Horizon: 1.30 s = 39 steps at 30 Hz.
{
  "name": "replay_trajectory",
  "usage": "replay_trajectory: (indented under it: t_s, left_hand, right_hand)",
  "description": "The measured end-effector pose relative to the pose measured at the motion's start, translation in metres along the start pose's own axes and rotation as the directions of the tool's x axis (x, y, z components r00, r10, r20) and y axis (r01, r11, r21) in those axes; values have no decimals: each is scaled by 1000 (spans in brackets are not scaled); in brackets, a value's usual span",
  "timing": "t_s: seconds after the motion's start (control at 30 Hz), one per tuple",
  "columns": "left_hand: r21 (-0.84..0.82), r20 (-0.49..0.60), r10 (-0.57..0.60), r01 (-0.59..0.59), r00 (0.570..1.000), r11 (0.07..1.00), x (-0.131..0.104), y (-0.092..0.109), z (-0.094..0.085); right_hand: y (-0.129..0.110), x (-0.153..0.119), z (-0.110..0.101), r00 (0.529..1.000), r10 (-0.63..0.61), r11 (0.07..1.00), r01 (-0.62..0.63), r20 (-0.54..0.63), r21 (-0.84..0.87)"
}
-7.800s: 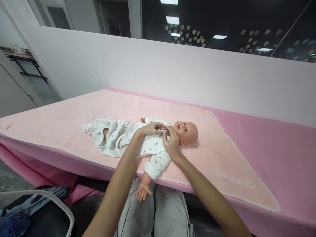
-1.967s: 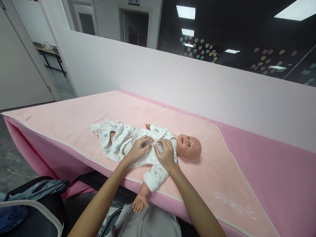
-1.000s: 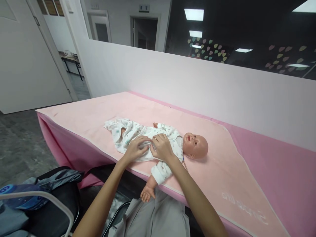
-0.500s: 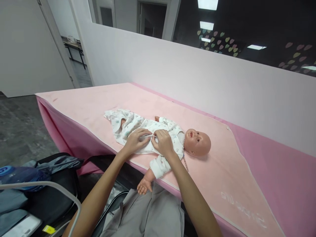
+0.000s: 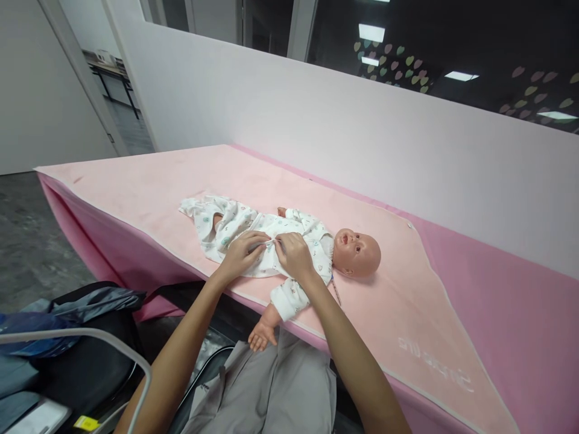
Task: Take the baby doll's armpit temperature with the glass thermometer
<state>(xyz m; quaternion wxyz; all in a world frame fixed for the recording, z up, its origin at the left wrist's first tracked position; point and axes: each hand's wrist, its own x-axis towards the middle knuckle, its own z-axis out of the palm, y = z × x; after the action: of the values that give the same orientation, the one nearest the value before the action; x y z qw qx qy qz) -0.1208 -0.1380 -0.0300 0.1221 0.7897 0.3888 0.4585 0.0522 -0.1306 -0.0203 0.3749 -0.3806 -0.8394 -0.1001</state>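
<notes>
A baby doll lies on its back with its head to the right, dressed in a white patterned romper. My left hand pinches the romper's front edge at the doll's belly. Close beside it, my right hand has its fingers closed on the same strip of cloth. A thin white edge shows between my fingertips; whether a fastener is there is too small to tell. One doll arm hangs over the near table edge, its hand above my lap.
The doll rests on a pink cloth-covered table against a white wall. At the lower left are a black chair with clothes and a blue item on it, a grey cable and a white device.
The view has shifted slightly, so the scene sits a little left and higher. Both hands stay on the romper's front edge, with the fingertips slightly closer together.
</notes>
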Motion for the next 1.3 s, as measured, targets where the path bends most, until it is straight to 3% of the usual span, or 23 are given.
replay_trajectory:
  t_s: [0.3, 0.43, 0.5, 0.67, 1.03, 1.2, 1.3]
  left_hand:
    - [-44, -3, -44, 44, 999, 998, 0, 0, 0]
    - [-266, -29, -165, 152, 986, 952, -3, 1, -4]
    - [-319, -41, -168, 146, 985, 936, -4, 1, -6]
    - [-138, -66, -67, 57, 996, 989, 0, 2, -3]
    - [14, -16, -46, 47, 999, 999, -1, 0, 4]
    - [0, -6, -41, 41, 999, 999, -3, 6, 1]
    - [-34, -24, -64, 63, 998, 997, -3, 7, -1]
  right_hand:
    - [0, 0, -1, 1000, 10, 1000, -10, -1, 6]
    - [0, 1, -1, 1000, 16, 1000, -16, -7, -9]
    - [0, 1, -1, 1000, 17, 1000, -17, 0, -15]
    - [-1, 1, -1, 1000, 13, 999, -12, 26, -35]
    - [1, 0, 1, 1000, 3, 1000, -4, 29, 6]
    - [-9, -6, -16, 995, 62, 995, -56, -77, 86]
    - [-21, -38, -43, 945, 220, 975, -202, -244, 97]
